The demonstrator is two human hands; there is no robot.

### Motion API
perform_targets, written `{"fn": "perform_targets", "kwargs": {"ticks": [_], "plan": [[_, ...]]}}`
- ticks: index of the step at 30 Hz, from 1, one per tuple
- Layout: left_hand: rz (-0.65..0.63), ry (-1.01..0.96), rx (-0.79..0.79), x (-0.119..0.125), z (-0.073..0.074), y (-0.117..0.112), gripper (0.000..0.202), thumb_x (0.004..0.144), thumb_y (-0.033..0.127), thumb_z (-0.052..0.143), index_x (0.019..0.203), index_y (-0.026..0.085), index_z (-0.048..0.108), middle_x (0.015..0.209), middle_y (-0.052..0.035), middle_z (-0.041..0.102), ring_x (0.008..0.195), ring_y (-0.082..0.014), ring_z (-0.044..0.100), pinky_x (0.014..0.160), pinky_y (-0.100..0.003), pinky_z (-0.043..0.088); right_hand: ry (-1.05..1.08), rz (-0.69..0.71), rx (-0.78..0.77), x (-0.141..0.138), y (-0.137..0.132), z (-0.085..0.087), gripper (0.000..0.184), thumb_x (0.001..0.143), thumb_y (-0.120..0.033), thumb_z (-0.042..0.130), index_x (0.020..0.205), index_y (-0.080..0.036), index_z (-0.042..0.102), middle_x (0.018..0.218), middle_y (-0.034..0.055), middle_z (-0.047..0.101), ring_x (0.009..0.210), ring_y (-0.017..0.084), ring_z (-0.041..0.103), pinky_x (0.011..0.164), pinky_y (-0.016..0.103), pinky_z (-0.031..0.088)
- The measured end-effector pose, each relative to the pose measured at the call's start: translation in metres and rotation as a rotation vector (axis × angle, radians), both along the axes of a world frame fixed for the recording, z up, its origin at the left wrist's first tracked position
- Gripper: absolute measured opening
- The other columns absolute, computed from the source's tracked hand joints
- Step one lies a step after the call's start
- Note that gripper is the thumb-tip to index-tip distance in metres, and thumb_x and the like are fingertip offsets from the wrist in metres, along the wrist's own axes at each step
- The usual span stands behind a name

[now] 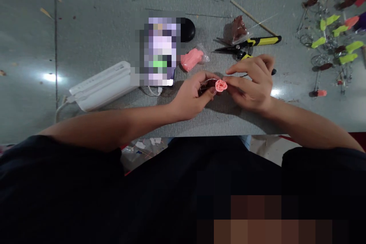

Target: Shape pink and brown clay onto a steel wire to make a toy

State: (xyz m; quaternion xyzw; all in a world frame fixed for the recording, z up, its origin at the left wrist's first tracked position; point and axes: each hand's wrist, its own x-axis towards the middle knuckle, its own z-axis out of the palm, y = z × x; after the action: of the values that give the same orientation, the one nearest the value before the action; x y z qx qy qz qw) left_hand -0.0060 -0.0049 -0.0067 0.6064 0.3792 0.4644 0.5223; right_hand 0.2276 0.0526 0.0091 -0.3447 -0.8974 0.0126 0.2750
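Note:
A small pink clay rose (pixel 221 85) sits between my two hands above the grey table (pixel 100 26). My left hand (pixel 192 95) pinches it from the left, with a thin wire looping by its fingertips. My right hand (pixel 253 84) pinches the rose from the right, index finger stretched out above it. Whether the wire joins the rose is hidden by my fingers.
Behind my hands lie a bag of pink clay (pixel 192 59), yellow-handled pliers (pixel 248 45), a brown clay bag (pixel 238 28) and a wooden stick (pixel 251 17). A phone (pixel 160 51) and white power bank (pixel 100 85) lie left. Several wire stems with green leaves (pixel 334 34) lie right.

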Motion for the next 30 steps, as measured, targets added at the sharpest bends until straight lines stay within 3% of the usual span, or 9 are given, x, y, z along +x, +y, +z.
{"fn": "perform_targets", "kwargs": {"ticks": [5,8,11,14,20,24,30], "plan": [[0.040,0.044,0.024,-0.001,-0.001,0.001,0.036,0.109,0.055,0.073,0.122,0.022,0.071,0.110,-0.0076,0.082,0.083,-0.0175,0.077,0.077,-0.034,0.067,-0.009,0.035,-0.120,0.004,0.003,-0.003,0.037,0.116,-0.058,0.050,0.109,-0.039,0.081,0.113,0.0024,0.084,0.098,0.024,0.067,0.093,0.047,0.043],[0.039,0.083,0.014,-0.002,-0.002,0.001,0.031,0.109,0.050,0.073,0.122,0.021,0.073,0.107,-0.0070,0.082,0.078,-0.0161,0.075,0.078,-0.033,0.067,0.103,0.133,-0.016,0.005,0.005,-0.006,0.029,0.116,-0.050,0.056,0.109,-0.037,0.080,0.112,0.0000,0.084,0.093,0.020,0.069,0.084,0.042,0.046],[0.060,0.110,0.026,-0.002,-0.001,0.000,0.026,0.109,0.042,0.073,0.123,0.020,0.074,0.112,-0.0084,0.084,0.096,-0.0195,0.080,0.089,-0.034,0.068,0.186,0.204,0.102,0.004,0.005,-0.005,0.013,0.113,-0.037,0.066,0.114,-0.032,0.078,0.110,-0.0003,0.084,0.089,0.017,0.071,0.078,0.037,0.048],[0.068,0.113,0.068,-0.002,-0.001,-0.002,0.020,0.107,0.031,0.071,0.123,0.020,0.075,0.119,-0.0084,0.084,0.108,-0.0218,0.081,0.093,-0.035,0.069,0.204,0.229,0.136,0.003,0.004,-0.002,0.009,0.111,-0.030,0.070,0.117,-0.029,0.077,0.110,0.0009,0.085,0.088,0.017,0.074,0.076,0.035,0.050],[0.102,0.210,0.143,-0.002,0.006,-0.004,0.021,0.103,0.016,0.067,0.121,0.019,0.077,0.116,-0.0058,0.086,0.106,-0.0194,0.083,0.092,-0.030,0.068,0.198,0.278,0.163,0.006,0.004,0.000,0.014,0.109,-0.025,0.071,0.121,-0.027,0.075,0.102,-0.0004,0.085,0.081,0.017,0.078,0.070,0.033,0.052],[0.119,0.303,0.203,-0.005,0.010,-0.004,0.022,0.103,0.017,0.065,0.120,0.018,0.078,0.113,-0.0063,0.087,0.101,-0.0183,0.083,0.090,-0.028,0.067,0.189,0.320,0.089,0.008,0.004,0.001,0.021,0.108,-0.020,0.067,0.125,-0.030,0.073,0.104,-0.0017,0.086,0.081,0.016,0.078,0.071,0.032,0.056],[0.116,0.444,0.258,-0.009,0.015,-0.004,0.021,0.104,0.022,0.066,0.118,0.019,0.081,0.108,-0.0065,0.088,0.096,-0.0182,0.082,0.087,-0.028,0.066,0.227,0.385,0.062,0.009,0.004,0.002,0.019,0.109,-0.018,0.066,0.126,-0.025,0.071,0.107,-0.0012,0.084,0.085,0.013,0.076,0.072,0.028,0.057]]}}
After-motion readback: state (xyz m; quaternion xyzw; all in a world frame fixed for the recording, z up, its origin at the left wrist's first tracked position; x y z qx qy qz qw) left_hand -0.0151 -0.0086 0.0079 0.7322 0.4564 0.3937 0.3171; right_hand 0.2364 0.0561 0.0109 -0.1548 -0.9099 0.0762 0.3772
